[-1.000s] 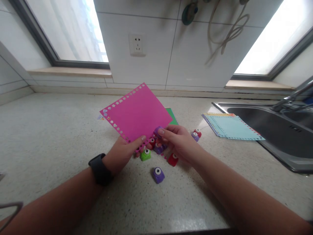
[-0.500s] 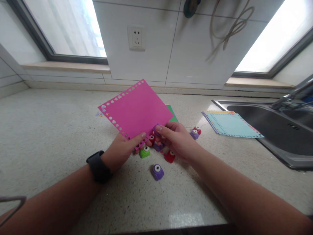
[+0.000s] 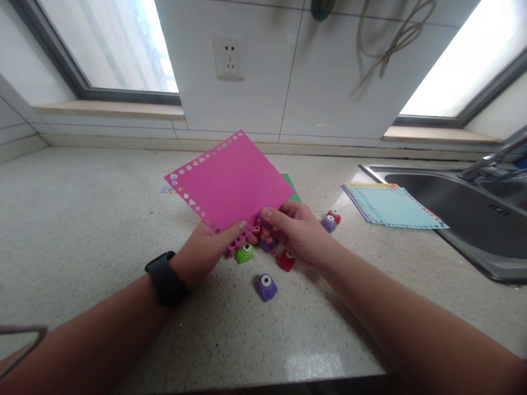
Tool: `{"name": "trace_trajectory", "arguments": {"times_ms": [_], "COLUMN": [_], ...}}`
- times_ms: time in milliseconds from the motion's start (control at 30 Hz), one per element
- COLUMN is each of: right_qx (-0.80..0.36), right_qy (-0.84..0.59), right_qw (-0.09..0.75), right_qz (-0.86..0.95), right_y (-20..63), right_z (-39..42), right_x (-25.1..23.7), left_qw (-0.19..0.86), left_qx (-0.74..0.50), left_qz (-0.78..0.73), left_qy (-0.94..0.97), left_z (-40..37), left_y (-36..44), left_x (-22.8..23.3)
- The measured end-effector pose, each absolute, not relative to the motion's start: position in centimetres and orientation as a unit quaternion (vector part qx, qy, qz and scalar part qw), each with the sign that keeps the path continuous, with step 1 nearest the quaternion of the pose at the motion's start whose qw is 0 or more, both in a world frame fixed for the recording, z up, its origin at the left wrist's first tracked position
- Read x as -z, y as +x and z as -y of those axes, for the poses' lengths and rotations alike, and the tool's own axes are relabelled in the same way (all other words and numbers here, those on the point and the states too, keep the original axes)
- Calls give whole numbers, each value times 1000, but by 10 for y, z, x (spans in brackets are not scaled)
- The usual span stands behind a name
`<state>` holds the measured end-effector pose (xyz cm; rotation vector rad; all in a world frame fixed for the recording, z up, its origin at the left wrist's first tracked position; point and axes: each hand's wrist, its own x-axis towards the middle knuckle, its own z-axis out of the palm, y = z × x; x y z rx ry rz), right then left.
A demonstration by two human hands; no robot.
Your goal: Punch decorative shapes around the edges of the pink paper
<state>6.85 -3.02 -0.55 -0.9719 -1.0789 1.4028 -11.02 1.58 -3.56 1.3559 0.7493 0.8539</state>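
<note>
A sheet of pink paper (image 3: pixel 234 186) is tilted above the counter, its left edges lined with punched shapes. My left hand (image 3: pixel 214 241) grips its lower edge, thumb on top. In my right hand (image 3: pixel 298 227) is a small purple craft punch (image 3: pixel 264 217), pinched at the sheet's lower right edge with the thumb pressed on it. Below the hands lie a green punch (image 3: pixel 245 253), a red punch (image 3: pixel 286 260) and another purple punch (image 3: pixel 267 287). More punches show partly behind my fingers.
Right of my right hand sit a purple punch (image 3: pixel 329 223) and a red one (image 3: pixel 334 215). A stack of light blue punched sheets (image 3: pixel 399 206) overlaps the rim of the steel sink (image 3: pixel 465 247). A green sheet (image 3: pixel 293 187) peeks from behind the pink paper.
Both hands keep their grip on the paper and punch, almost unmoved. The camera view has shifted slightly.
</note>
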Motion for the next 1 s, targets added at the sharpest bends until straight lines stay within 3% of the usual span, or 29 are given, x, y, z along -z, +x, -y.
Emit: {"name": "trace_trajectory", "arguments": {"times_ms": [1000], "right_qx": [-574], "right_qy": [-402], "right_qw": [534], "right_qz": [473], "right_y": [72], "right_z": [30], "right_x": [9], "left_qw": [624], "left_qx": [-338], "left_qz": [-321], "left_qy": [627], "left_z": [-14], "left_y": [-113], "left_x": [34]}}
